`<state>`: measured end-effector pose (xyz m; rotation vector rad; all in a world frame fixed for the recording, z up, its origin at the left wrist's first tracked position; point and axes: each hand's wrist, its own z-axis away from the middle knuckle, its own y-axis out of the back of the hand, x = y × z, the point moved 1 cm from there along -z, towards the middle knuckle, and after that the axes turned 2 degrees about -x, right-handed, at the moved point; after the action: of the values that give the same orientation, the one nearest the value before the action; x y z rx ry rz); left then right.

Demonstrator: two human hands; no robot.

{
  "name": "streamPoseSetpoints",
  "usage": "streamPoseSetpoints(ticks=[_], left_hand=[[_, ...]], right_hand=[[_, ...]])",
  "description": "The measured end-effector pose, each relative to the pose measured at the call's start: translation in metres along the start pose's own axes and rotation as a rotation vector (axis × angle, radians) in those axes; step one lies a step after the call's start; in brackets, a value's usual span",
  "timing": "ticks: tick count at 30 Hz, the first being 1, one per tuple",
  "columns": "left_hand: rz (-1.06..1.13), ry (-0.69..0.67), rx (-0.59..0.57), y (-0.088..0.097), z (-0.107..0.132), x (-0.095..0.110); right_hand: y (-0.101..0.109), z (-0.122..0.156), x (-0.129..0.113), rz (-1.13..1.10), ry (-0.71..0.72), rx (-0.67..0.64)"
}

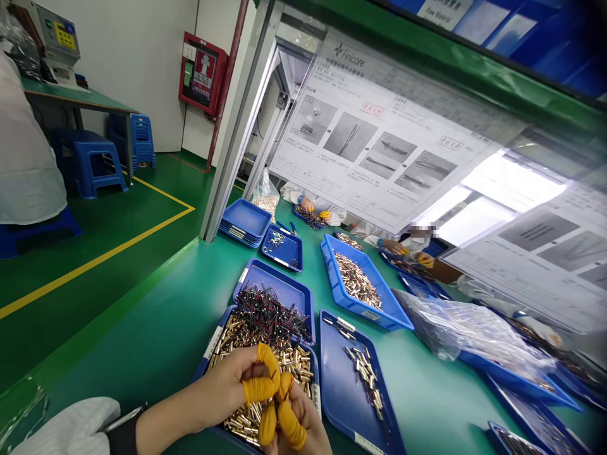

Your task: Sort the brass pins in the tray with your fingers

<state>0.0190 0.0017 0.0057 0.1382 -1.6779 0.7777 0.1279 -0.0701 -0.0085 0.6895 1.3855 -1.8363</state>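
The left hand and right hand meet with curled, closely drawn fingers in yellow finger covers; whether a part is gripped cannot be told. Directly below, gold-coloured metal tubes lie heaped in a blue tray. Each is a short, slim, shiny cylinder; expect it to be light, rigid and prone to slip or roll. Grip across the barrel at mid-length. Behind, tangled black and red wires lie in a second tray; expect soft leads with fragile ends, best held mid-lead. To the right, another tray carries scattered tubes.
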Motion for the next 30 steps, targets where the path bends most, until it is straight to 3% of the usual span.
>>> streamPoseSetpoints(ticks=[3,6,8,10,13,16,23,30], left_hand=[[0.037,-0.022,0.083,0.004,-0.002,-0.007],[-0.017,-0.096,0.22,0.016,-0.005,-0.004],[-0.181,-0.076,0.341,0.027,-0.006,0.004],[-0.382,-0.001,0.365,0.035,-0.005,0.011],[-0.697,0.141,0.209,0.04,-0.001,0.013],[-0.951,0.185,0.05,0.041,0.003,0.004],[-1.208,0.107,0.016,0.036,0.002,-0.012],[-1.265,0.072,0.008,0.032,-0.002,-0.01]], right_hand=[[0.005,-0.005,0.005,0.185,0.088,-0.021],[0.01,-0.007,0.009,0.353,0.182,0.076],[0.013,-0.005,0.009,0.435,0.244,0.168],[0.015,-0.003,0.005,0.493,0.299,0.253],[0.018,0.002,0.0,0.571,0.317,0.339],[0.02,0.004,-0.001,0.633,0.316,0.378],[0.013,0.001,0.005,0.655,0.346,0.398],[0.011,0.0,0.002,0.563,0.352,0.412]])
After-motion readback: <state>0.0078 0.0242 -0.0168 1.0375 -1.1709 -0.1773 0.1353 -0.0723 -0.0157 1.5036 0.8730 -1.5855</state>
